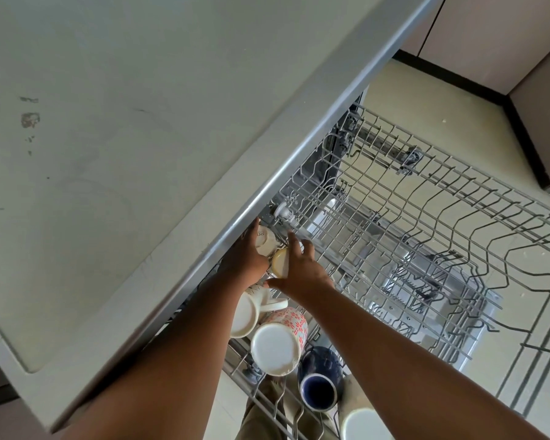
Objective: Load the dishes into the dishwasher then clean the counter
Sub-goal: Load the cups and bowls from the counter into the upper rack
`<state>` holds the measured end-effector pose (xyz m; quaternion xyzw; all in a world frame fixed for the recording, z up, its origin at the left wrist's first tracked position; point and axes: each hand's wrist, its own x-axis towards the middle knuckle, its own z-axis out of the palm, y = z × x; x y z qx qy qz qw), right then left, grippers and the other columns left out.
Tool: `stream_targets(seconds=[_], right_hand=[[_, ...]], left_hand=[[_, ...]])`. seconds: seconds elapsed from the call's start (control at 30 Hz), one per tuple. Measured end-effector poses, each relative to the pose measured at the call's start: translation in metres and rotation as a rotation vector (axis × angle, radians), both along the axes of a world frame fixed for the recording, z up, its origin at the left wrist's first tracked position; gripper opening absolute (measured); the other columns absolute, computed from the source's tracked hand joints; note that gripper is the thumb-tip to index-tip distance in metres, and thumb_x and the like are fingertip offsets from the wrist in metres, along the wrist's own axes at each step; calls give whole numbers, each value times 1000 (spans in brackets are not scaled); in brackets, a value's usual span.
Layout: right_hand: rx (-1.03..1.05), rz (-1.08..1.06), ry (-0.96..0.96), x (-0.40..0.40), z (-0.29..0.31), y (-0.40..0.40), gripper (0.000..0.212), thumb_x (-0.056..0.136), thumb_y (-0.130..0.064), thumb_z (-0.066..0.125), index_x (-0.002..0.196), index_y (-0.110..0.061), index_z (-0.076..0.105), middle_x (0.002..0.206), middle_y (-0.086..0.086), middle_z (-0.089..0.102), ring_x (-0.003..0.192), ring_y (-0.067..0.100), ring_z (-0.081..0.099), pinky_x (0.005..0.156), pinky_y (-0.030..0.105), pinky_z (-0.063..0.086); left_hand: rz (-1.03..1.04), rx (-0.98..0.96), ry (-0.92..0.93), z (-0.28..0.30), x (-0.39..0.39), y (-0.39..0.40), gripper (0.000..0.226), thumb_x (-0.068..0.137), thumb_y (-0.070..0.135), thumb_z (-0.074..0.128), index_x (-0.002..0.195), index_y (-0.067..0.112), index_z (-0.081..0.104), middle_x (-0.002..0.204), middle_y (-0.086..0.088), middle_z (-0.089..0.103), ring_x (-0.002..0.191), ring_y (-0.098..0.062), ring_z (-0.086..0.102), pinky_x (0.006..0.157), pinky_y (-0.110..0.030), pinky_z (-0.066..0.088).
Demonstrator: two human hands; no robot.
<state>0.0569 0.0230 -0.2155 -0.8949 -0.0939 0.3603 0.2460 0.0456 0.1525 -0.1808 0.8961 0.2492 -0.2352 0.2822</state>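
Loading step, mid-way, with the counter wipe not yet begun. Both hands down in the pulled-out upper rack (pixel 426 198) of the dishwasher, at its far corner just under the counter (pixel 108 154) edge. Left hand (pixel 246 257) curled round a white mug (pixel 265 241) with lettering, held on its side. Right hand (pixel 300 271) with fingers spread and fairly straight, laid against a small cream cup (pixel 280 263) beside that mug, steadying rather than gripping, by the look of it. Nearer along the same rack side: a white pitcher (pixel 248 312), a flowered mug (pixel 281 338), a dark blue mug (pixel 319 379), all lying tilted. Rest of the rack bare wire. Next, probably: seat both cups mouth-down between the prongs, then let go without knocking the neighbours. Smears showing on the counter for later.
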Motion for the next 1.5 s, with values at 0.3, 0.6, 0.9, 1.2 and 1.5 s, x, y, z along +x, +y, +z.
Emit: stream_targets(seconds=[0.3,0.6,0.9,1.2,1.5], right_hand=[[54,18,-40,-2,3,-6,117,75,-45,79,154,-28,-6,160,8,3,124,42,52,94,52,51],[65,13,-58,-9,6,-22,119,75,-45,79,155,-28,-7,162,12,2,126,41,51,95,48,51],[74,-49,-66,-18,6,-27,87,83,-33,73,152,-32,21,151,8,31,124,30,52,96,42,50],[44,-7,-142,-25,11,-39,95,83,-42,70,154,-29,8,158,6,13,122,33,54,90,42,54],[-112,109,-239,-36,53,-58,98,80,-51,68,152,-25,7,155,9,24,135,32,39,106,48,41]], left_hand=[[-8,21,1,1,-1,-1,86,88,7,50,154,35,2,155,-7,28,126,-31,49,94,-45,49],[-17,117,2,3,-7,-5,91,88,15,58,154,35,-1,157,-8,23,134,-34,40,103,-46,42],[-122,199,-14,3,-22,-11,83,89,27,57,153,35,6,157,-12,18,133,-36,37,100,-41,39],[-129,206,-33,4,-27,-13,81,90,33,56,153,34,5,159,-8,12,138,-34,30,105,-44,35],[-307,279,-72,34,-60,-24,84,92,58,46,154,32,-4,162,-8,-8,149,-33,0,118,-47,14]])
